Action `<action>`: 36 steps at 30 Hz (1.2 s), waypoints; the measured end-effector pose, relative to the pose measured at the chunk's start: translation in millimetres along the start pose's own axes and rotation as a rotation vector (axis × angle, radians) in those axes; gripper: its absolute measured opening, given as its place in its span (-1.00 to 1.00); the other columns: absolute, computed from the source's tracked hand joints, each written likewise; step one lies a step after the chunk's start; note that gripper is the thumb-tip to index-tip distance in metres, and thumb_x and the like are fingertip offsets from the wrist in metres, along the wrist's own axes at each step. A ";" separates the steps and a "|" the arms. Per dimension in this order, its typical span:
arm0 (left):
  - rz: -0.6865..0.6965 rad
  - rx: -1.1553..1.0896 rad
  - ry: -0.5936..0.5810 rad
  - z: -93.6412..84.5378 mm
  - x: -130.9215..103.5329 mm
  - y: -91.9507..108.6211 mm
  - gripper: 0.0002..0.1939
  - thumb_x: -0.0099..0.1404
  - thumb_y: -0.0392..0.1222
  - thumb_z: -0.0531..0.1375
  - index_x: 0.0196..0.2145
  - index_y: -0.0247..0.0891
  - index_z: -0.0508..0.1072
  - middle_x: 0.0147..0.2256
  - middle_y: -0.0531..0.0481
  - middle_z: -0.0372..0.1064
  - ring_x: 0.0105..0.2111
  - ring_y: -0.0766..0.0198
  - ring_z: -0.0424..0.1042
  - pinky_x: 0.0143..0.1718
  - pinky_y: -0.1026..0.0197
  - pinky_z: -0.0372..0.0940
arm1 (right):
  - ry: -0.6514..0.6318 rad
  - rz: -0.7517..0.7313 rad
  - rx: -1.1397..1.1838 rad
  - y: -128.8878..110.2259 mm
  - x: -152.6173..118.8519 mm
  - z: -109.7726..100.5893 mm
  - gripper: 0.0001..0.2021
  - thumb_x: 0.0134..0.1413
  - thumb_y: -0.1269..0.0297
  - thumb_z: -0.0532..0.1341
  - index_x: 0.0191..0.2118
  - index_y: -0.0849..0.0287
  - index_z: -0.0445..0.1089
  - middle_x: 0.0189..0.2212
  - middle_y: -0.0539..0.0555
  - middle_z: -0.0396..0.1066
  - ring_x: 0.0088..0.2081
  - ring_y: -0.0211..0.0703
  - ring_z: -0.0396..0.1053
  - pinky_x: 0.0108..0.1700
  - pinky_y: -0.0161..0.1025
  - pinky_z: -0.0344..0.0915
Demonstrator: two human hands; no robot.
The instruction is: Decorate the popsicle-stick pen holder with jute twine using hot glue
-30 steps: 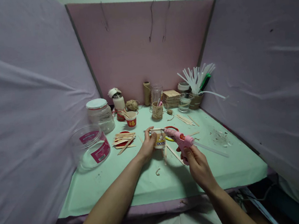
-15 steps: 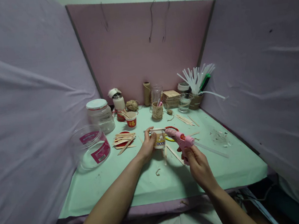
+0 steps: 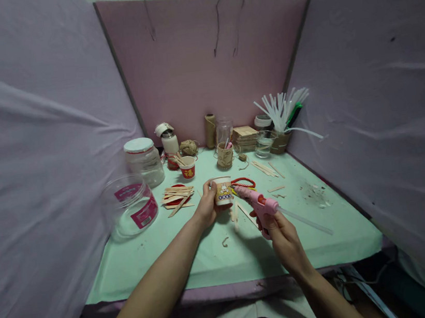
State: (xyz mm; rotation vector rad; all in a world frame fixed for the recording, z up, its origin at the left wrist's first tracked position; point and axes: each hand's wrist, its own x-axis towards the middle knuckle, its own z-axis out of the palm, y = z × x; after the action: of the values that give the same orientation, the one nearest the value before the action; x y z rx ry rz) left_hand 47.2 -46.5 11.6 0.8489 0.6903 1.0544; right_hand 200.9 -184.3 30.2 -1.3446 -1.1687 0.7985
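Observation:
My left hand [image 3: 208, 206] is closed round a small paper cup [image 3: 223, 191] with a rabbit picture, held above the middle of the table. In my right hand [image 3: 279, 231] is a pink glue gun [image 3: 260, 206], gripped by its handle. Its nozzle points left at the cup's side, close to it; I cannot tell whether they touch. A long clear glue stick [image 3: 306, 219] juts from the gun's back. Red-and-yellow-handled scissors [image 3: 245, 182] lie behind the cup and gun. Below the cup are several loose wooden sticks [image 3: 246, 214].
At left stand a clear plastic tub [image 3: 117, 221] and a lidded jar [image 3: 144, 162]. Wooden sticks [image 3: 178, 195] lie piled on a red lid, near a red cup [image 3: 187, 168]. Behind are twine [image 3: 188, 148], a wrapped pot [image 3: 224, 156] and glue sticks [image 3: 279, 111] in a holder.
The cup has turned so its rabbit picture faces me more, and it sits slightly higher. The glue gun's nozzle has dropped from the rim to lower beside the cup. The view has shifted a little.

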 end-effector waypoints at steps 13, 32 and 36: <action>0.091 -0.044 0.119 -2.0 7.0 0.4 -0.51 0.21 0.20 0.24 -0.07 -0.12 0.21 -0.22 -0.02 0.44 -0.33 0.25 0.51 -0.35 0.20 0.45 | -0.083 0.024 -0.074 2.8 -12.5 4.1 -0.48 0.16 -0.18 0.07 -0.26 0.23 0.47 -0.53 0.03 0.28 -0.49 -0.20 0.25 -0.44 -0.27 0.28; 0.090 -0.021 0.118 -0.9 5.4 1.8 -0.45 0.20 0.24 0.23 -0.01 -0.10 0.19 -0.16 -0.05 0.43 -0.32 0.20 0.52 -0.35 0.16 0.45 | -0.061 -0.042 -0.115 2.5 -12.7 2.2 -0.53 0.20 -0.15 0.06 -0.33 0.17 0.45 -0.56 0.03 0.32 -0.52 -0.19 0.25 -0.48 -0.27 0.26; 0.089 -0.013 0.114 -2.2 6.0 0.9 -0.45 0.21 0.25 0.22 -0.01 -0.09 0.19 -0.14 -0.05 0.43 -0.31 0.22 0.52 -0.31 0.14 0.46 | -0.074 -0.004 -0.107 3.2 -13.1 2.4 -0.52 0.20 -0.17 0.05 -0.33 0.18 0.43 -0.54 0.04 0.32 -0.51 -0.19 0.24 -0.47 -0.27 0.25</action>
State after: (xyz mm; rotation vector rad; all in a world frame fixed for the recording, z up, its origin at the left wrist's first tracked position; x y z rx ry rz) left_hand 47.1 -40.1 10.8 0.8189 0.7457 1.1934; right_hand 195.5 -195.5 24.5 -1.4099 -1.2878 0.7980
